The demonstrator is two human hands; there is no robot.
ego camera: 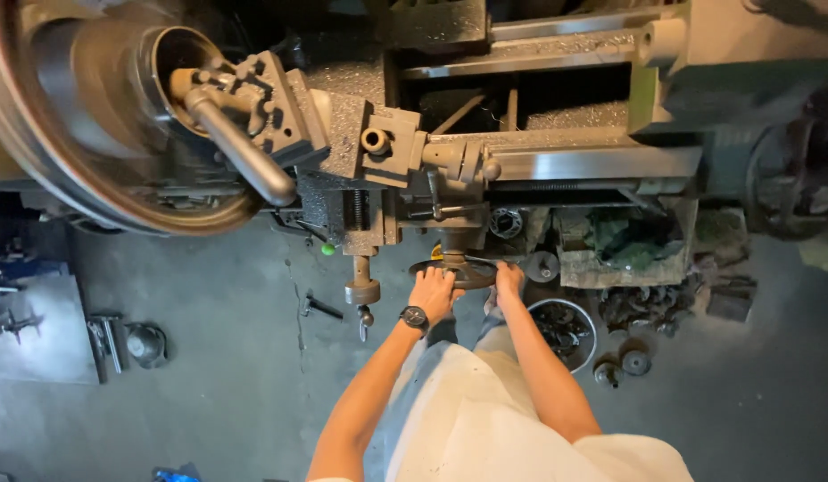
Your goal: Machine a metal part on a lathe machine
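Note:
I look down on a large metal lathe [557, 161]. Both my hands rest on its round carriage handwheel [463, 270] at the machine's front. My left hand [432, 293], with a black wristwatch on the wrist, grips the wheel's left rim. My right hand [509, 281] holds the right rim. Above the wheel sits the tool post [253, 98] with a long handle [240, 147]. A big spinning chuck [93, 116] with a bronze-coloured rim blurs at the upper left.
A cross-slide crank [362, 290] hangs left of the wheel. A wrench [320, 306] lies on the concrete floor. A bucket of metal parts [566, 330] stands by my right leg, scrap beside it. A grey plate [39, 330] and tools lie at left.

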